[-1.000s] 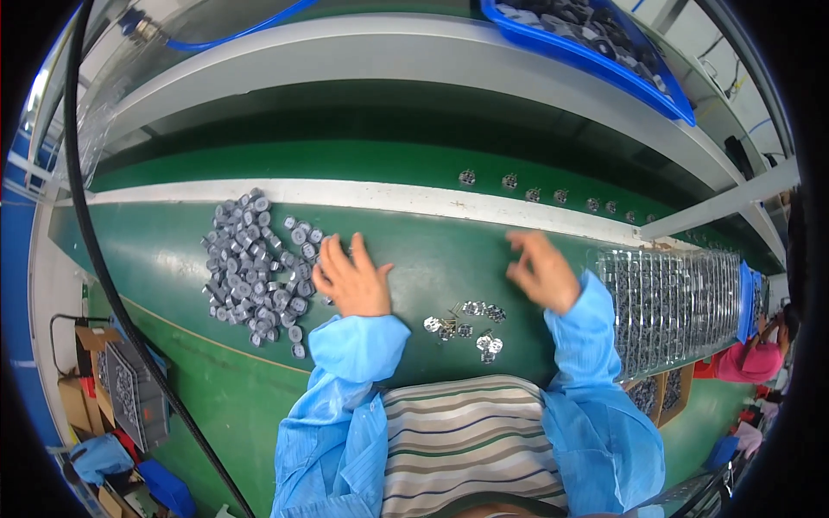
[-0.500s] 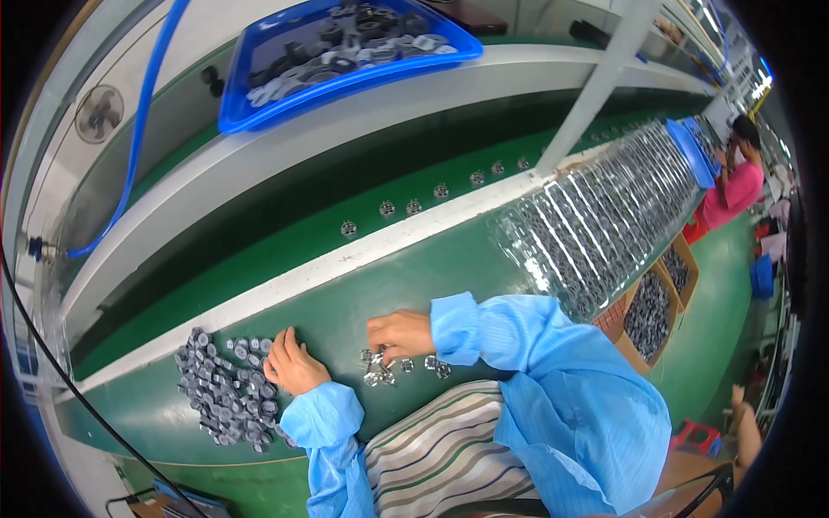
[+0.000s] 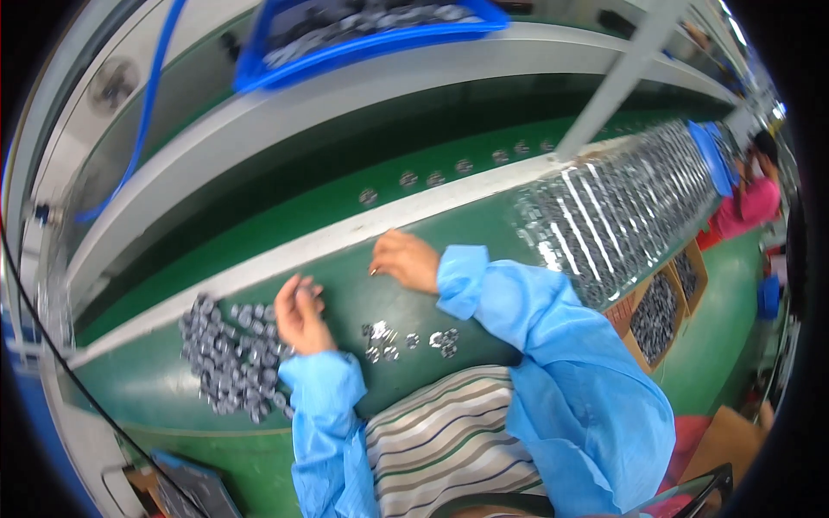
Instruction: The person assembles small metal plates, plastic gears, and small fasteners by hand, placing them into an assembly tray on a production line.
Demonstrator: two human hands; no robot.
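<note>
My left hand (image 3: 302, 321) is raised beside a heap of small dark grey round caps (image 3: 229, 358), its fingers curled around what looks like one such cap. To its right, my right hand (image 3: 408, 261) hovers over the green bench near the white ledge. Its fingers are pinched together, and something small, hard to make out, shows at the tips. Between my arms lies a loose group of small shiny metal parts (image 3: 380, 337), with a few more metal parts (image 3: 445, 343) close by.
Beyond the white ledge (image 3: 345, 233), several metal parts (image 3: 435, 179) sit in a row on a green strip. A blue tray (image 3: 371, 39) of parts stands above. Clear plastic trays (image 3: 613, 207) fill the bench's right, with cartons (image 3: 654, 315) below and a person in pink (image 3: 749, 207) beyond.
My right hand has lifted off the metal parts and moved away from me toward the ledge. My left hand has risen from the caps, turned, and curled its fingers. The view has shifted.
</note>
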